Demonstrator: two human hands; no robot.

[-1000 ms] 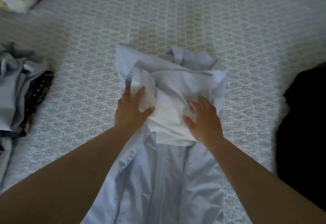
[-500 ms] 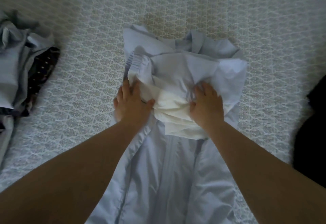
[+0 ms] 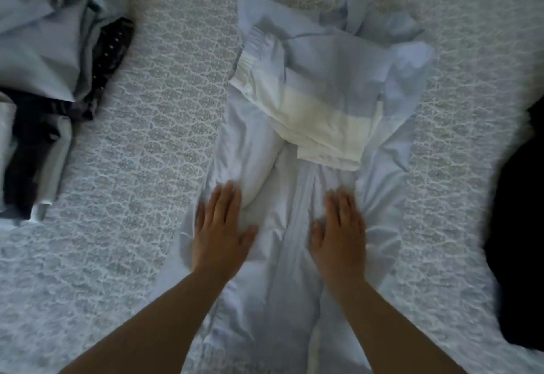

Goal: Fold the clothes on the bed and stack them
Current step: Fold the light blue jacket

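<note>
Fingers [image 3: 226,197] flat on pale garment [image 3: 282,256], patterned bedspread [image 3: 164,126] beneath.

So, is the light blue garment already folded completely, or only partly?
Partly folded. The top of the light blue garment is doubled back in layers, while its lower part lies spread flat under the left hand and right hand.

A bed fills the view, covered by a pale bedspread [image 3: 176,109] with a repeating lace-like pattern. The light is dim and bluish.

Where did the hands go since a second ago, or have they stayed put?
Yes, both hands slid toward the person, off the folded sleeves onto the shirt's lower part.
</note>
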